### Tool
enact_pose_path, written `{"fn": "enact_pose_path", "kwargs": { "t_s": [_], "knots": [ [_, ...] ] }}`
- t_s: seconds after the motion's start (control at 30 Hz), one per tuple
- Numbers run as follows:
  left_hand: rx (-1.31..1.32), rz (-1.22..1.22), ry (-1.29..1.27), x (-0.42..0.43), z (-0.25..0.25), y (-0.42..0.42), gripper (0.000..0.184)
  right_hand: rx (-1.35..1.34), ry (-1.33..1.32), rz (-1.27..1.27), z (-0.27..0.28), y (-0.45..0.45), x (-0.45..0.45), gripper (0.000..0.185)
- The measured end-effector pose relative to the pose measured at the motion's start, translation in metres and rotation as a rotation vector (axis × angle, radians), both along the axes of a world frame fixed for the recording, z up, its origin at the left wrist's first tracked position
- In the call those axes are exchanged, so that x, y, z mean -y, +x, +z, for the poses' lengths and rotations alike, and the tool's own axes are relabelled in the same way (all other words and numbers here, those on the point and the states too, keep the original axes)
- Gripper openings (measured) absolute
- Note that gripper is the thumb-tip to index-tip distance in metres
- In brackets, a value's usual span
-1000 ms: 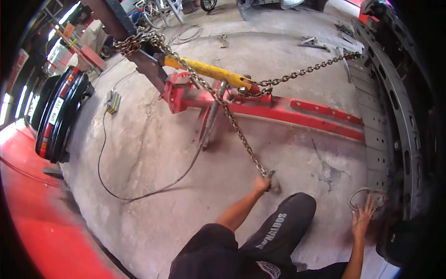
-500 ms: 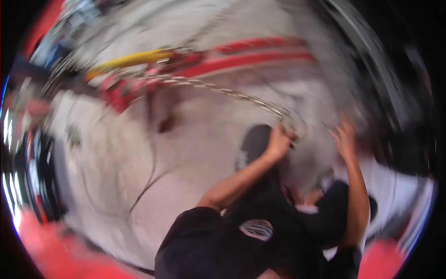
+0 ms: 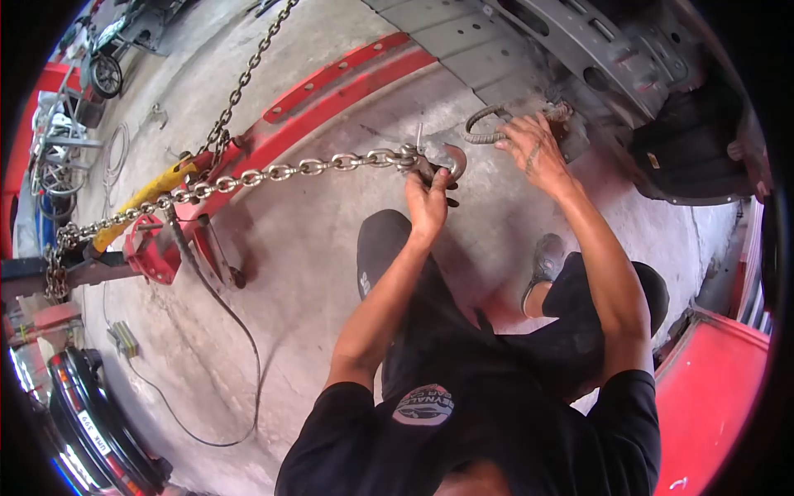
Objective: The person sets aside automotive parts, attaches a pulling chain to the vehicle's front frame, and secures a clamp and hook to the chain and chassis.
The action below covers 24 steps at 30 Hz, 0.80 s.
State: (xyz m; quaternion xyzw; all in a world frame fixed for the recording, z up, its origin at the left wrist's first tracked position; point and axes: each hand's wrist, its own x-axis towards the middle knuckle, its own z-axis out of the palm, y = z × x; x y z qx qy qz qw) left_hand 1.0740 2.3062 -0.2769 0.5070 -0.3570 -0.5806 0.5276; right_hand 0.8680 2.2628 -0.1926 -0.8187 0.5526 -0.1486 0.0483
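My left hand (image 3: 428, 202) is closed round the base of a metal hook (image 3: 452, 163) at the end of a chain (image 3: 281, 172). The chain runs taut to the left, across a yellow cylinder (image 3: 149, 192) on a red steel beam (image 3: 331, 99). The hook's curved tip points up and right. My right hand (image 3: 536, 153) has its fingers spread beside a ribbed metal loop (image 3: 484, 126), which sticks out from the underside of a grey vehicle body (image 3: 612, 50). Its fingertips are near or on the loop's attachment; exact contact is unclear. A small gap separates hook and loop.
A second chain (image 3: 248, 74) rises from the beam. A black hose (image 3: 223, 306) curves over the concrete floor. At the lower left lies a black bumper (image 3: 103, 422) with a plate. A red panel (image 3: 711, 397) stands at the lower right, and a wheel (image 3: 106, 76) at the upper left.
The view has turned toward the vehicle body. My left hand has carried the hook up and right, close to the loop, and the chain has lifted with it. My right hand stays near the loop.
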Motion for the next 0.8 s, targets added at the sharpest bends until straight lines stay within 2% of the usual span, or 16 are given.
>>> {"fn": "enact_pose_path", "kwargs": {
  "t_s": [0.13, 0.27, 0.4, 0.5, 0.53, 0.6, 0.63, 0.67, 0.7, 0.73, 0.8],
  "knots": [
    [0.124, 0.016, -0.109, 0.023, 0.005, -0.003, 0.018, 0.113, 0.012, 0.004, 0.000, 0.000, 0.009, 0.029],
    [0.151, -0.004, -0.074, 0.021, 0.014, -0.001, 0.022, 0.203, 0.055, -0.048, 0.014, 0.011, 0.021, 0.029],
    [0.115, 0.011, -0.031, 0.020, 0.014, 0.001, 0.017, 0.194, 0.024, -0.066, 0.008, 0.015, 0.023, 0.032],
    [0.161, -0.144, 0.031, 0.023, 0.008, -0.001, 0.027, 0.230, -0.001, -0.088, -0.004, 0.007, 0.017, 0.035],
    [0.095, -0.095, 0.015, 0.018, 0.002, -0.006, 0.028, 0.142, 0.016, -0.139, -0.010, 0.003, 0.017, 0.036],
    [-0.032, -0.068, 0.012, 0.010, -0.009, -0.009, 0.038, 0.242, 0.078, -0.117, -0.008, 0.008, 0.017, 0.031],
    [0.357, 0.165, -0.309, 0.016, -0.060, -0.030, 0.043, 0.254, 0.065, -0.086, -0.017, 0.001, 0.022, 0.031],
    [0.137, 0.002, -0.086, 0.004, -0.003, -0.012, 0.043, 0.249, 0.075, -0.064, -0.016, -0.004, 0.023, 0.031],
    [0.361, 0.185, -0.353, 0.007, -0.037, -0.016, 0.041, 0.310, 0.075, -0.033, -0.032, -0.015, 0.032, 0.031],
    [0.559, 0.338, -0.617, 0.023, -0.066, -0.029, 0.040, 0.294, 0.111, -0.064, -0.024, -0.009, 0.033, 0.031],
    [0.343, 0.092, -0.212, 0.010, -0.014, -0.005, 0.032, 0.257, 0.140, -0.108, -0.014, -0.012, 0.035, 0.032]
  ]
}}
